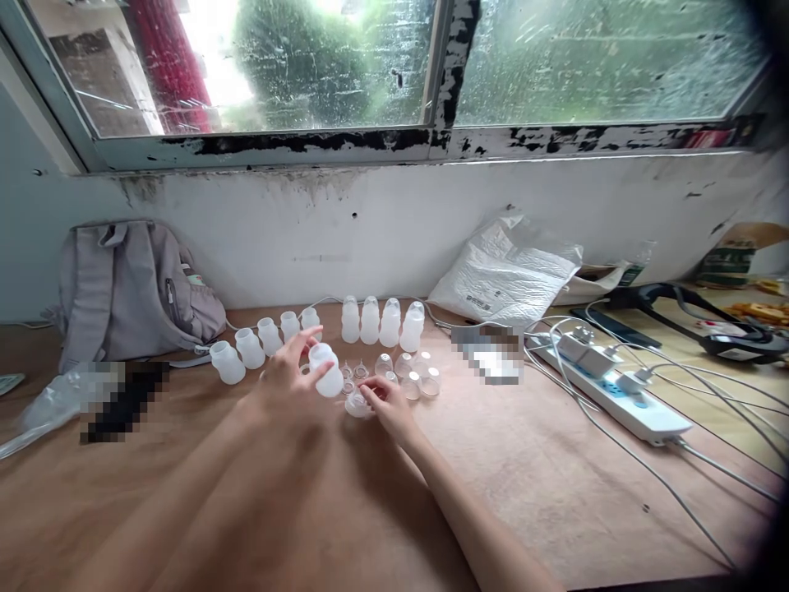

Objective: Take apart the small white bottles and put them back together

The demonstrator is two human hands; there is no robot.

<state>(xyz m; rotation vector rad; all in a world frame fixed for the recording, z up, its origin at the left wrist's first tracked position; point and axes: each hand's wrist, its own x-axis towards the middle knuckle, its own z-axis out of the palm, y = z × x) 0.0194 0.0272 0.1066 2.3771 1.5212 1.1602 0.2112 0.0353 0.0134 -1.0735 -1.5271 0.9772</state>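
Observation:
My left hand [284, 372] is closed around a small frosted-white baby bottle [329, 378], tilted a little, with its neck up. Just to the right, my right hand [393, 405] pinches a clear, round bottle part [357, 406] low at the table; whether it is a collar or a cap, I cannot tell. Behind my fingers lie small clear nipples [361, 370] and rings, partly hidden. Clear domed caps [411, 386] stand in a cluster beyond my right hand. Several open-necked bottles [249, 349] form a slanting row to the left. Several bottles with clear caps [389, 323] stand upright behind.
A grey backpack [139, 288] leans on the wall at left, near a plastic bag [67, 400]. At right are a white mailer bag [505, 267], a power strip [616, 395] with loose cables, a phone [616, 327] and a black headset [708, 316]. A wall with a window borders the brown table [542, 493].

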